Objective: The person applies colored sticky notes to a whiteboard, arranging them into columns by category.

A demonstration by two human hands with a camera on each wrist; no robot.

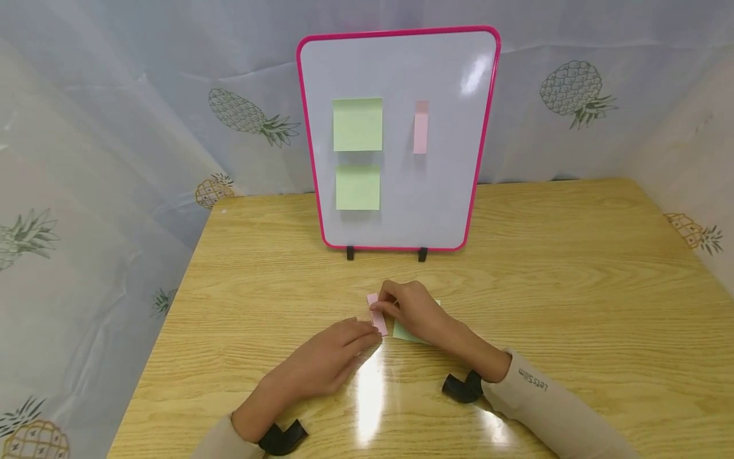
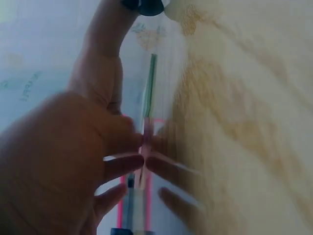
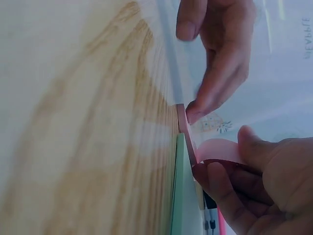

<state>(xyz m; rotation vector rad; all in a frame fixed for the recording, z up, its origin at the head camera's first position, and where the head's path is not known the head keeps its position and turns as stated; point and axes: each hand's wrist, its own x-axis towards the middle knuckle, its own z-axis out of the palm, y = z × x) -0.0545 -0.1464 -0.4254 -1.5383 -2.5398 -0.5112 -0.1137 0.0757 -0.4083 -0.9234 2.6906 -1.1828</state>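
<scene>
A narrow pad of pink sticky notes point(image 1: 381, 326) lies on the table between the two hands. My left hand point(image 1: 329, 357) rests its fingertips on the pad's near end, fingers fairly straight. Above the pad's far end, my right hand point(image 1: 417, 311) pinches the top pink sticky note point(image 3: 220, 149) between thumb and fingers. In the right wrist view that note curls up from the pad. Partly under the right hand sits a pad of green sticky notes point(image 1: 404, 334), close beside the pink one.
A whiteboard point(image 1: 395, 210) with a pink frame stands upright behind the hands on black feet point(image 1: 422, 254). Two green notes point(image 1: 358, 124) are stuck on its left side, one above the other, and one narrow pink note point(image 1: 421, 127) on its right. Pineapple-print curtain point(image 1: 143, 127) surrounds the wooden table point(image 1: 562, 274).
</scene>
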